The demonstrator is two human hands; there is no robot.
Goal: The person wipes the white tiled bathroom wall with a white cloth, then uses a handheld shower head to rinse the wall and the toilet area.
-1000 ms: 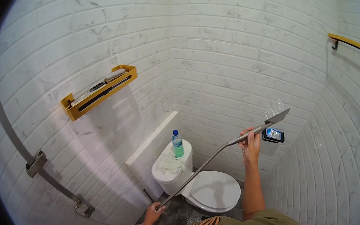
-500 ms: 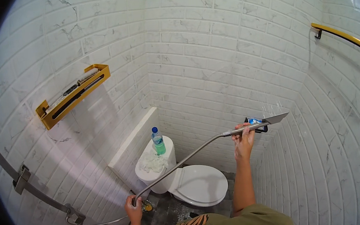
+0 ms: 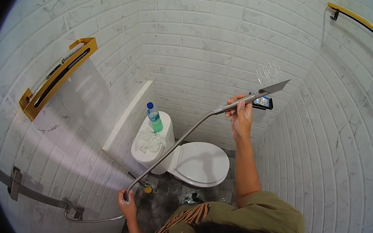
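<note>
In my right hand [image 3: 241, 122] is the handle of a flat, silver hand shower [image 3: 276, 87], raised toward the far right wall. Fine jets of water [image 3: 268, 72] leave its upper side. A metal shower hose [image 3: 176, 145] runs from the handle down to the lower left, where my left hand [image 3: 126, 205] is wrapped round it. Just behind the shower handle, a small black-framed wall fitting [image 3: 262, 103] is partly covered.
A toilet [image 3: 203, 163] with its lid down stands below the hose. On its tank [image 3: 165, 121] are a blue-capped bottle of green liquid [image 3: 154, 118] and crumpled white material [image 3: 150, 142]. A gold shelf [image 3: 60, 75] holds brushes; a gold rail [image 3: 364, 25] is at right.
The whole scene has shifted upward in the view, showing more floor. The shower head now tilts up a little more. Both hands keep their hold and water still sprays.
</note>
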